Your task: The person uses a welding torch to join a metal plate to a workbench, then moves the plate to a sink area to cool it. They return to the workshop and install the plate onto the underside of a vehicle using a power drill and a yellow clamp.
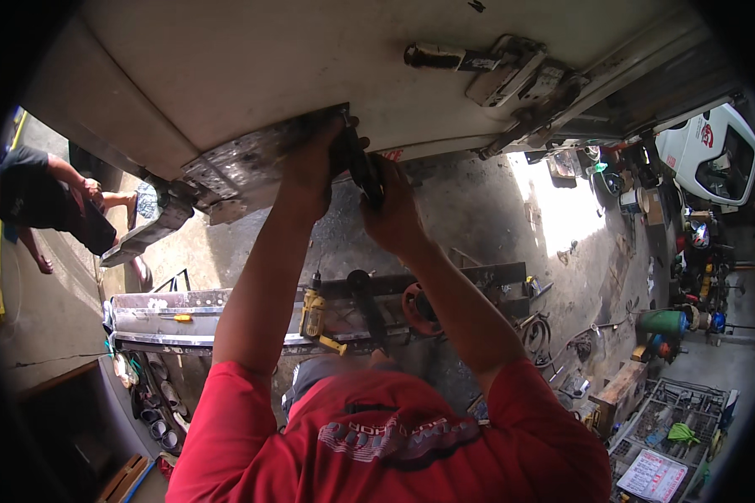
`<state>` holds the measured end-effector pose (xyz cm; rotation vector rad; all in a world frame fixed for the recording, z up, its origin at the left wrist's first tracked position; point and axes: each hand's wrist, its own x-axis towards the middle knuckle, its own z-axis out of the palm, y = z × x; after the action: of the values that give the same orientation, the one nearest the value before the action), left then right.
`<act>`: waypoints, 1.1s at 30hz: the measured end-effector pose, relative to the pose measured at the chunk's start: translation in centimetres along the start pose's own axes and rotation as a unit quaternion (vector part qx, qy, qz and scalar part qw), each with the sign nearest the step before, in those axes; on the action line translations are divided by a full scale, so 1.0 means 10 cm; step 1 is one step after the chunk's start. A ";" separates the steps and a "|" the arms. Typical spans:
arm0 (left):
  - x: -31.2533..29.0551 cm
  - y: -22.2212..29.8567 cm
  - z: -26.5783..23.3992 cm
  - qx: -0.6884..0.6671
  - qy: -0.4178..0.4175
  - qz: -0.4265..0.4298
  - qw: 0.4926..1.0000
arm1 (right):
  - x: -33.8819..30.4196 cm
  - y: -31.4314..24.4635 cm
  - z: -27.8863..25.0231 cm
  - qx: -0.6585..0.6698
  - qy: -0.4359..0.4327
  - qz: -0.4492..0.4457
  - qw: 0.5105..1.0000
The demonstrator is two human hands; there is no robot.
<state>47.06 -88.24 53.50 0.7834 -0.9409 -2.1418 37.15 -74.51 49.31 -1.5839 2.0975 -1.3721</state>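
Observation:
Both my arms reach up to the lower edge of a large pale panel [226,50]. My right hand [394,214] is closed around the lower end of a dark elongated tool [362,168]; its exact kind is too dark to make out. Up beside the tool's top end, my left hand [310,168] is closed, its fingers partly hidden in shadow. Just left of that hand, a bare, scuffed metal plate [243,155] lies along the panel's edge. A dark metal latch with a handle [507,69] is fixed to the panel farther right.
Below my arms, a metal bench [164,323] carries a yellow cordless drill [313,312] and a yellow-handled screwdriver [176,318]. A round red ring [419,308] lies nearby. Another person [59,197] is at the left. Shoes [161,427], a wire rack [679,427] and a green motor [658,322] surround the area.

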 end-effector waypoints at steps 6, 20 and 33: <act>0.08 0.01 -0.01 -0.009 0.002 0.014 1.000 | -0.01 0.03 0.02 0.005 -0.003 0.004 1.000; 0.15 -0.01 -0.05 -0.012 -0.022 0.053 0.998 | 0.07 -0.01 0.11 0.055 -0.013 0.031 0.998; -0.24 -0.74 -1.16 0.414 -0.143 0.036 0.898 | 0.16 -0.15 0.27 0.128 -0.008 0.127 0.984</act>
<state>54.58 -87.08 41.75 0.7933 -2.0680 -1.7733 39.20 -77.33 49.52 -1.1788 1.9390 -1.4622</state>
